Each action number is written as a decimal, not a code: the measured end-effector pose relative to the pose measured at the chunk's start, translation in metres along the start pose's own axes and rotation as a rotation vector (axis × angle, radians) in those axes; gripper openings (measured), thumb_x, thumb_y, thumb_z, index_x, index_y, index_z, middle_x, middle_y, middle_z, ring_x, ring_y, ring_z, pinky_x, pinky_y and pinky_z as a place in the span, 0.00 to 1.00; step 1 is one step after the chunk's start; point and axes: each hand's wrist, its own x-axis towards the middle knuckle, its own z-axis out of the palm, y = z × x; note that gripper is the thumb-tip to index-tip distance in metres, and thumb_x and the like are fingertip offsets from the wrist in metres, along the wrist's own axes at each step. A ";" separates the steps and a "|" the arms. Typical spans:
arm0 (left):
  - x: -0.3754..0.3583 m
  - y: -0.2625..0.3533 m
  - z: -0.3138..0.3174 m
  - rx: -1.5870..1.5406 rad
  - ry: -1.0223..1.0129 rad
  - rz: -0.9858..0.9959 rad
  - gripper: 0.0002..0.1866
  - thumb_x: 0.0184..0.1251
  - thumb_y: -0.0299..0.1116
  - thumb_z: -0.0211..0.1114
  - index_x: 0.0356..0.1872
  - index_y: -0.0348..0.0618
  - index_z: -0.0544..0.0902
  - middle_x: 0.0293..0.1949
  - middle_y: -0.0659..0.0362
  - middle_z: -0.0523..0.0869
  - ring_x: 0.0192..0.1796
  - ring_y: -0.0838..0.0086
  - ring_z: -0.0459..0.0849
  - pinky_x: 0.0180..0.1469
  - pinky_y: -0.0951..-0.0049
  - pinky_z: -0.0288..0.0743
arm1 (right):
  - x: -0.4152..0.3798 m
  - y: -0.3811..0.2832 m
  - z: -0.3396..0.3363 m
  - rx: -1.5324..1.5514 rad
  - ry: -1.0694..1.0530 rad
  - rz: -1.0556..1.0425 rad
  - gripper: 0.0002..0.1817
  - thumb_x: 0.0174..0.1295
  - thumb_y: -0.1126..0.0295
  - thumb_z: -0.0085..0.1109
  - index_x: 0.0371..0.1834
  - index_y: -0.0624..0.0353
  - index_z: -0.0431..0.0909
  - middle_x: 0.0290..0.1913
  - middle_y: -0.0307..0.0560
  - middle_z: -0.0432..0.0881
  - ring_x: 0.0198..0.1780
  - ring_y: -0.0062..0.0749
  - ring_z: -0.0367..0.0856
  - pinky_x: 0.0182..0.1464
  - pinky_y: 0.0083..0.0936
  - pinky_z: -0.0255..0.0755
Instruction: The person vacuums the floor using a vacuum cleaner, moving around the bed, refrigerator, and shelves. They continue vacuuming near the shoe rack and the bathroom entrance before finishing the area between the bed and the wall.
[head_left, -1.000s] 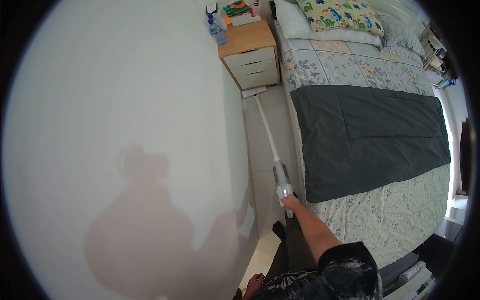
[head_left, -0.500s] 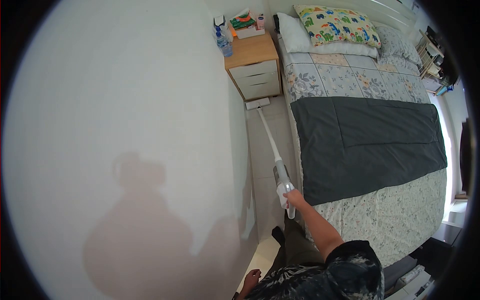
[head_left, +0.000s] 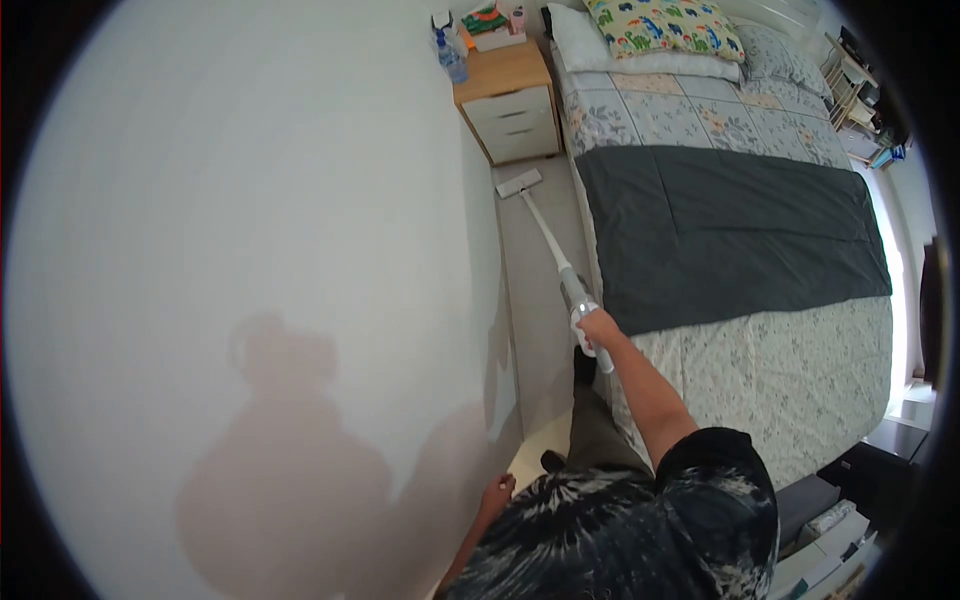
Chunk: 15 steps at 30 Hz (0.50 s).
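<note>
1. The vacuum [head_left: 560, 262] has been pushed further along the floor [head_left: 535, 300] towards the nightstand [head_left: 510, 105].
2. The right hand [head_left: 598, 328] on the handle has been extended further forward beside the bed [head_left: 760, 330].
3. The left hand [head_left: 496, 492] has been brought closer to the wall [head_left: 250, 250].

One white stick vacuum cleaner [head_left: 553, 247] stands on the floor strip. One wooden nightstand with white drawers [head_left: 507, 100] carries one clear plastic water bottle [head_left: 451, 60]. One bed [head_left: 760, 330] bears one dark grey blanket [head_left: 730, 225] and two pillows: one dinosaur-print [head_left: 665, 25], one white [head_left: 580, 45].
</note>
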 end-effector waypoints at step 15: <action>-0.103 -0.219 -0.017 0.242 -0.069 0.126 0.24 0.60 0.48 0.61 0.47 0.38 0.80 0.43 0.47 0.85 0.47 0.59 0.83 0.50 0.65 0.75 | -0.268 0.138 0.038 -0.664 0.155 -0.134 0.17 0.53 0.70 0.47 0.38 0.72 0.79 0.32 0.60 0.83 0.28 0.44 0.84 0.31 0.35 0.78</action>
